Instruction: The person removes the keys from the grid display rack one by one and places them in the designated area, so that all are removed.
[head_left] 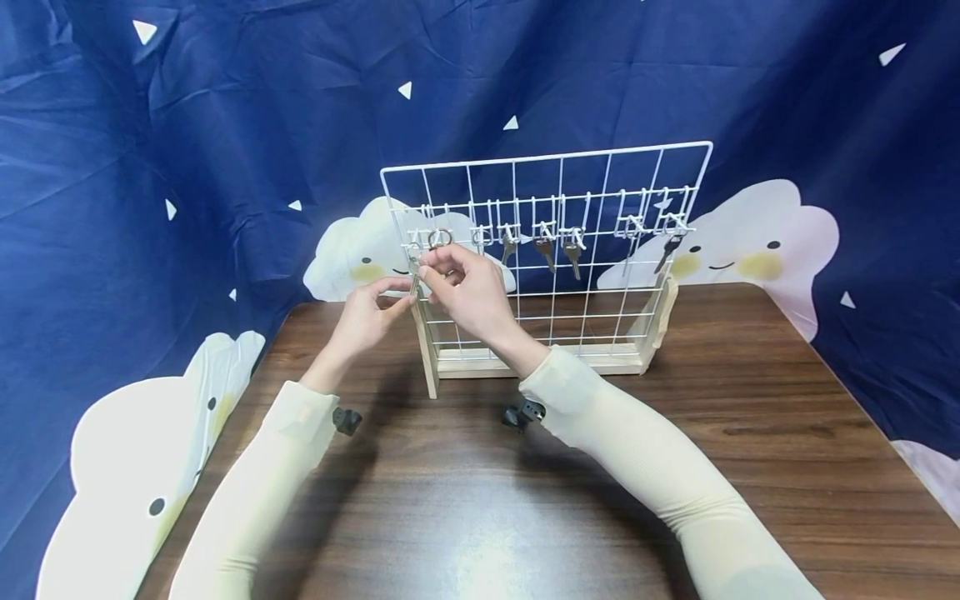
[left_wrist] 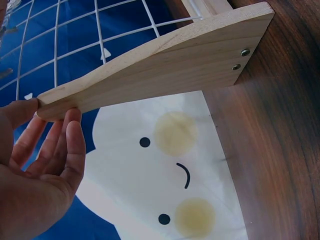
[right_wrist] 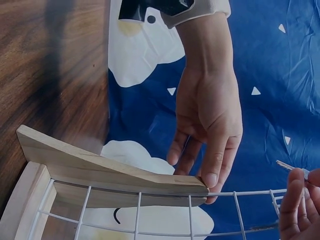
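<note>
A white wire grid rack (head_left: 561, 175) stands upright in wooden supports on the table. My left hand (head_left: 365, 318) pinches the upper end of its left wooden side support (left_wrist: 150, 65), thumb on one face and fingers on the other. Up at the left end of the grid, my right hand (head_left: 474, 293) pinches a silver key (right_wrist: 285, 164); the key's head is partly covered by the fingers. Close above that hand, a brown ring (head_left: 439, 238) hangs at the grid. Further right, several keys hang from white hooks, among them a brownish key (head_left: 545, 250) and a brass-coloured key (head_left: 573, 254).
A dark key (head_left: 667, 252) hangs near the right end of the grid, by the right wooden support (head_left: 658, 317). The rack stands toward the back of the brown wooden table (head_left: 450, 483). Behind it hangs a blue cloth (head_left: 300, 108) with cloud prints.
</note>
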